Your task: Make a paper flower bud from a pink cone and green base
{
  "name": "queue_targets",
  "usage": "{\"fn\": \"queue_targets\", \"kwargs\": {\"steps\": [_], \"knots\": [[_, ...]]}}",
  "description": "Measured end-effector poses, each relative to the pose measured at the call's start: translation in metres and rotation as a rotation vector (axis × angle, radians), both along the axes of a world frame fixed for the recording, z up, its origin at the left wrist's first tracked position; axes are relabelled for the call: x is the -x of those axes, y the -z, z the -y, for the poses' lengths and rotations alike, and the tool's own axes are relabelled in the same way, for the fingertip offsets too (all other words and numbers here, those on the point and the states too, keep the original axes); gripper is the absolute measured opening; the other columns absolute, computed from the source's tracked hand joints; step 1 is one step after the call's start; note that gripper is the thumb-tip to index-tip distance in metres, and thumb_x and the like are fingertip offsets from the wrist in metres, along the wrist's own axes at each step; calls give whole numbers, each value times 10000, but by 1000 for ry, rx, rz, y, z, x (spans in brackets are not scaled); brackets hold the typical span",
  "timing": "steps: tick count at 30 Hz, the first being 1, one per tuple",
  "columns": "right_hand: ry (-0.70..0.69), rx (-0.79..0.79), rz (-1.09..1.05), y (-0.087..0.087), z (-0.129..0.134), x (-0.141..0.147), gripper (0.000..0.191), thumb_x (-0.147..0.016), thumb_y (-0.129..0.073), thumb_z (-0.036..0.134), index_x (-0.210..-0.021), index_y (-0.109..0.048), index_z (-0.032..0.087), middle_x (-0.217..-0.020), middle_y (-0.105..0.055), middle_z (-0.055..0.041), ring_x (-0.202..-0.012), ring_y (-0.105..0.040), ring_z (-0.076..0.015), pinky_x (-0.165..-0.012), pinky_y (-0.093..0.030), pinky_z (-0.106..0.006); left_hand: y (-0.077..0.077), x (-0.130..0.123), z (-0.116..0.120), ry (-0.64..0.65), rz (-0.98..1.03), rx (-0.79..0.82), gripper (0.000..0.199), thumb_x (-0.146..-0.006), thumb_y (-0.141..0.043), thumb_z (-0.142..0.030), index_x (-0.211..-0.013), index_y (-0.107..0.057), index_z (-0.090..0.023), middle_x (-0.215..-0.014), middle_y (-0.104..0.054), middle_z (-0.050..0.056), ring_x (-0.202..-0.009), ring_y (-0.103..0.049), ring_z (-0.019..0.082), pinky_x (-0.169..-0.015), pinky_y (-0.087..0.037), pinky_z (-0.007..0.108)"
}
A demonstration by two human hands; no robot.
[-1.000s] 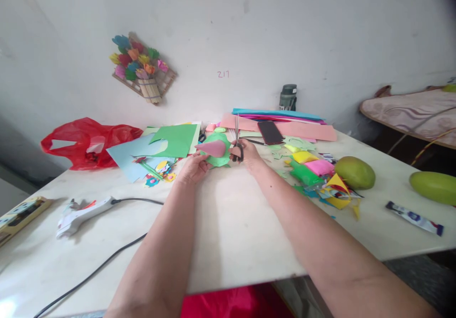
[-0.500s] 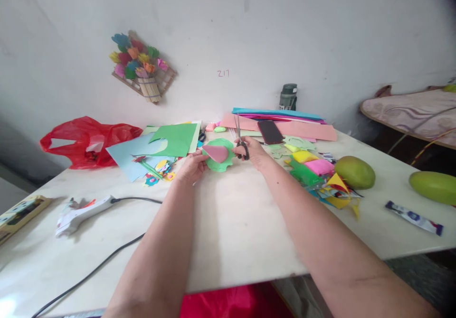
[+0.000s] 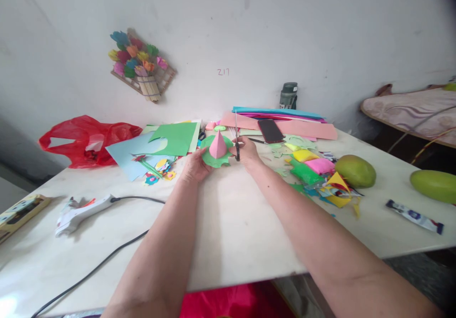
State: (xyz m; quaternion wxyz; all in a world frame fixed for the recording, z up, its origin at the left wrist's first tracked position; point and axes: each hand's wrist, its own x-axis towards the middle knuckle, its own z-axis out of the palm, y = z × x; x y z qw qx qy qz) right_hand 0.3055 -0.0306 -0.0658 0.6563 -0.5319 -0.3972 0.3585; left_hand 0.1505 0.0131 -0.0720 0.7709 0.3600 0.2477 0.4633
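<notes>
A pink paper cone (image 3: 218,145) stands point up on a round green paper piece (image 3: 223,160) with a wavy edge. My left hand (image 3: 197,165) is closed on the left edge of the green piece. Black-handled scissors (image 3: 237,149) are in my right hand (image 3: 247,152), blades pointing up and away, beside the right edge of the green piece. The fingers of my right hand are wrapped round the handles and partly hide them.
Green paper (image 3: 178,139) and a red bag (image 3: 87,140) lie left; a glue gun (image 3: 83,213) with its cord is nearer. Right are a phone (image 3: 270,131), clay packets (image 3: 308,172), paper scraps, a green fruit (image 3: 355,171) and a tube (image 3: 414,216). A bottle (image 3: 288,96) stands behind.
The cone has turned from pointing left to pointing up, along with the green piece. The scissors have turned, showing their handles more edge-on. My left hand has shifted slightly right.
</notes>
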Motion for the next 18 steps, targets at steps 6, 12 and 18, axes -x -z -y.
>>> {"fn": "queue_targets", "kwargs": {"steps": [6,12,18], "knots": [[-23,18,22,-2,2,4,286,-593,-696,173,-802,-504,203,-525,-512,75,-452,-535,-102,-410,-400,-190,1,-6,-2,-74,-61,15,216,-772,-603,-217,-975,-626,-150,-891,-716,78,-931,-658,228,-805,-547,338],[-153,104,153,-11,14,-20,382,-586,-767,250,-858,-508,183,-559,-579,32,-426,-529,-93,-320,-274,-154,3,1,-11,-196,-39,15,272,-761,-598,-135,-1030,-628,-157,-870,-723,56,-903,-667,199,-813,-543,301],[-492,205,369,-14,24,-49,232,-677,-711,272,-799,-548,160,-533,-596,6,-431,-563,-108,-287,-268,-159,8,11,-18,-222,-23,-28,336,-741,-630,-163,-1076,-617,-178,-887,-723,48,-868,-676,194,-817,-542,302]]}}
